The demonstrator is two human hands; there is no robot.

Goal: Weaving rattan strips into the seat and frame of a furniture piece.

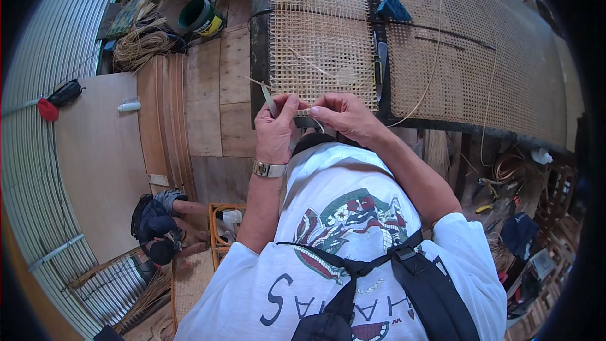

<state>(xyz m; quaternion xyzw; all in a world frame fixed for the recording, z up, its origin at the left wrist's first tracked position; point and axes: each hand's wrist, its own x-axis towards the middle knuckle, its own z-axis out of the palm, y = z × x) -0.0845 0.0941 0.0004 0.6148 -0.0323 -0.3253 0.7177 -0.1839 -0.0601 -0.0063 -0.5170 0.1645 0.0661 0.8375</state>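
- The near edge of the cane webbing [322, 44] is placed directly between the two grips, with the rest stretched out ahead of them.
- A flat greyish strip [269, 98] is held in the left grip [275, 131] — its narrow end pointed up and away past the fingers.
- The webbing's near edge is pinched between thumb and finger by the right grip [348, 117]; whether a single strand is also caught cannot be told.
- The webbing is pale straw-coloured, woven in an open mesh and bordered by a dark frame [260, 50].
- To the right of the right grip, a tan panel [467, 82] is crossed by a loose, curved cane strand [435, 57].
- A knife-like tool [380, 66] is laid on the dark bar ahead of the right grip.
- Both hands are turned toward each other, fingers bent — the left forearm held nearly straight below its grip, a metal watch [269, 169] worn at the wrist, the right forearm slanted in from the lower right.
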